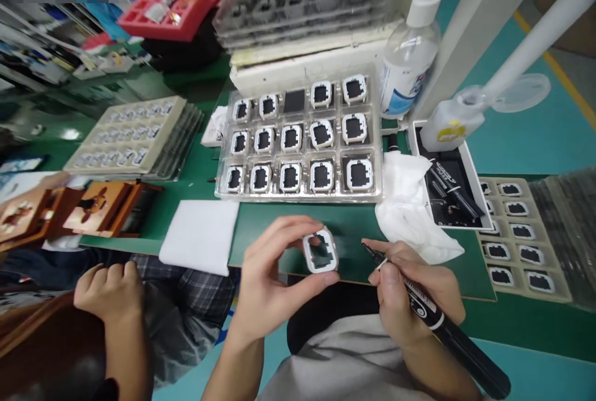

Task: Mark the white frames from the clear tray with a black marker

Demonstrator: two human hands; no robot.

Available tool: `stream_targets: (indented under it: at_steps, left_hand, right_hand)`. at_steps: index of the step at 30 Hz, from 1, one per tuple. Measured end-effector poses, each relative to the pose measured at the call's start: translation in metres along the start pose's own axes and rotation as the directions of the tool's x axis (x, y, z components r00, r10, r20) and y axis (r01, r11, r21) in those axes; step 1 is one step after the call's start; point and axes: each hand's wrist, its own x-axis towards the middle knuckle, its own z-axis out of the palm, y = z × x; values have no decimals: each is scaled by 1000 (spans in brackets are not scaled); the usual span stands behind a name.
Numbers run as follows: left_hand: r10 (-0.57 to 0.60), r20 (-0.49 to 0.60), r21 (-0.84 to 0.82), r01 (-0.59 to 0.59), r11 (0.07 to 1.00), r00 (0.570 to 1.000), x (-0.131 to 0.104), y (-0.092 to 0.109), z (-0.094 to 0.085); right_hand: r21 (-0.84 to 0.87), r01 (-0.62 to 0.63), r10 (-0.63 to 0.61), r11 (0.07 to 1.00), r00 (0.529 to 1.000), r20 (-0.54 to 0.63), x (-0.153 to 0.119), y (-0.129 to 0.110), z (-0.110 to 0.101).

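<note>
Between thumb and fingers, my left hand [265,283] grips a small white square frame [331,258] with rounded corners and an open middle. My right hand [414,295] is closed round a black marker pen [435,320], its dark tip pointing left toward the frame but apart from it. Beyond both hands lies a clear plastic tray [298,197] holding rows of similar white frames. One pocket in its back row shows only a dark square [294,101].
A folded white cloth [200,233] lies left, a crumpled tissue [405,202] right. Behind stand a pump bottle [407,72] and stacked trays [302,4]. A white box [484,218] holds markers. Another person's hand [112,289] is at left, near wooden fixtures [100,202].
</note>
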Motion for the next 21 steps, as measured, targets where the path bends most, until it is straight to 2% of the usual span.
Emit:
stream_targets:
  at_steps: [3, 6, 9, 12, 14, 16, 21]
  left_hand:
    - [201, -75, 291, -171, 941, 977, 35, 14, -28]
    - [291, -88, 466, -218, 857, 953, 96, 17, -46]
    - [278, -49, 573, -201, 795, 959, 165, 4, -53]
    - [177, 15, 677, -140, 722, 984, 219, -12, -48]
    - [92, 51, 731, -101, 675, 994, 239, -19, -43]
    - [46, 67, 767, -81, 637, 997, 248, -19, -37]
    - [75, 38, 780, -76, 621, 996, 249, -7, -30]
  right_hand:
    - [68, 4, -1, 998, 999, -50, 4, -2, 5]
    - [76, 48, -41, 996, 995, -90, 7, -2, 9]
    - [54, 64, -59, 996, 994, -89, 6, -2, 10]
    - [20, 72, -69, 997, 993, -99, 5, -1, 10]
    - [10, 79, -78, 997, 991, -107, 5, -1, 11]
    - [7, 77, -76, 997, 990, -119, 5, -1, 12]
    - [-6, 56, -56, 998, 991, -124, 4, -2, 11]
